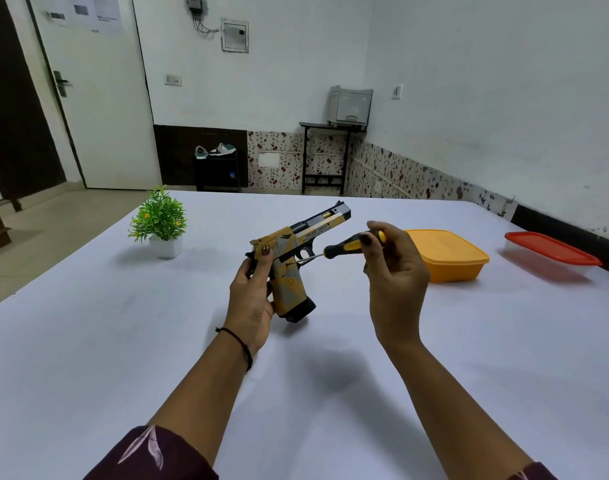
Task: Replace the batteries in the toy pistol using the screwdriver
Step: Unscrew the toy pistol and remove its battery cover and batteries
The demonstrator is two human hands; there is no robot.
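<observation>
A yellow, grey and black toy pistol (296,251) is held above the white table, barrel pointing away to the right. My left hand (253,292) grips its handle from the left, thumb up on the rear of the slide. My right hand (393,268) pinches the black and yellow screwdriver (351,244) by its handle. The thin metal shaft slants down to the left and its tip touches the upper part of the pistol grip. No batteries are in sight.
A closed yellow plastic box (452,259) stands right of my right hand, and a red-lidded box (552,252) lies further right near the table edge. A small potted plant (162,223) sits at the far left of the white table (123,341).
</observation>
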